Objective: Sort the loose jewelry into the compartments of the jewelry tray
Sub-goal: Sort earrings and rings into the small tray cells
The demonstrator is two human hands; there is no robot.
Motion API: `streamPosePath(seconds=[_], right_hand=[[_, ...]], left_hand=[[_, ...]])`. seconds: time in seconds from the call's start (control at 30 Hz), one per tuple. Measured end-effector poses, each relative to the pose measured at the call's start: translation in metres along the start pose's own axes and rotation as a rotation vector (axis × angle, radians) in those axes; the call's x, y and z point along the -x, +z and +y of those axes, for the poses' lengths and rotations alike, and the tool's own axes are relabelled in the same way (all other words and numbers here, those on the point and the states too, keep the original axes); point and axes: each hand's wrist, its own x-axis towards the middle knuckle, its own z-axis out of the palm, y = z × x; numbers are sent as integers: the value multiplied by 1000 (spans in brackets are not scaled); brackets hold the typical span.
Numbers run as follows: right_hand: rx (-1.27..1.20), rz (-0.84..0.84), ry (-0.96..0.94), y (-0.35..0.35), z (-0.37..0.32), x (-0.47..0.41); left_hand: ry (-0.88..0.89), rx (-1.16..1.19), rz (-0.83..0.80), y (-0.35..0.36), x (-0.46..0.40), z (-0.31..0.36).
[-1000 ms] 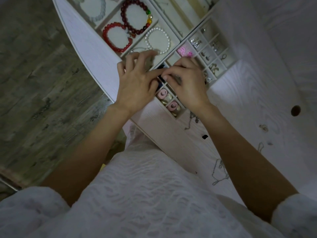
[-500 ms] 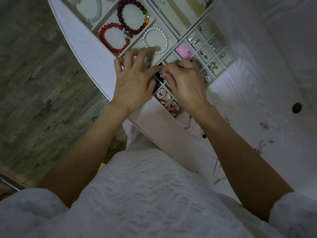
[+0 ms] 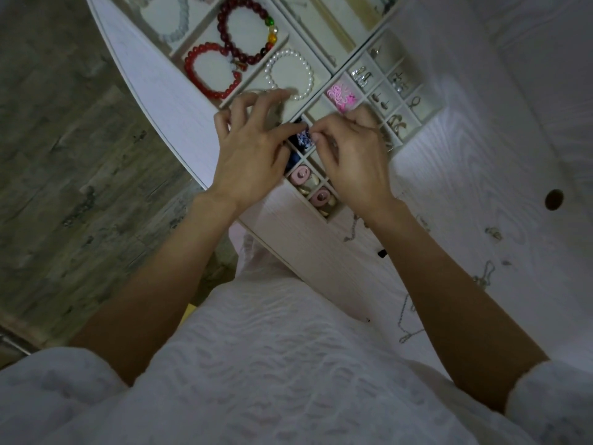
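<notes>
Most bracelets and earrings are sitting sorted in the jewelry tray – left hand and right hand, fingers curled, are pinching a small dark piece over a near-edge compartment – several chains are lying loose near the table's front edge.

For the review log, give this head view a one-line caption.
Both hands, left and right, meet over a small patterned piece above the jewelry tray; loose chains wait on the table.
</notes>
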Motion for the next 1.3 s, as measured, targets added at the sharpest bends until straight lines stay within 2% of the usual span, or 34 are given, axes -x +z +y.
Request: streamPosePath(seconds=[0.13,0.23,0.3,0.43,0.57,0.63,0.8,1.03,1.3], right_hand=[[140,40,-124,-2,10,-3],[179,-14,-183,-2,16,-1],[202,-82,-246,-4,19,-8],[241,-338,-217,-15,22,-36],[434,-426,-543,-20,16,-56],[478,-427,-576,-20,15,-59],[460,-406,-532,-16,11,-56],[384,-351,-365,-6,7,-41],[-50,-34,0,-28,10,13]], left_hand=[[12,51,104,-3,1,0],[3,56,183,-4,3,-4],[-2,63,209,-3,6,-7],[-22,88,231,-1,8,-11],[-14,76,244,1,9,-10],[-14,76,243,2,10,-10],[-23,87,237,4,10,-10],[-28,93,235,4,8,-10],[-21,57,220,-6,15,10]])
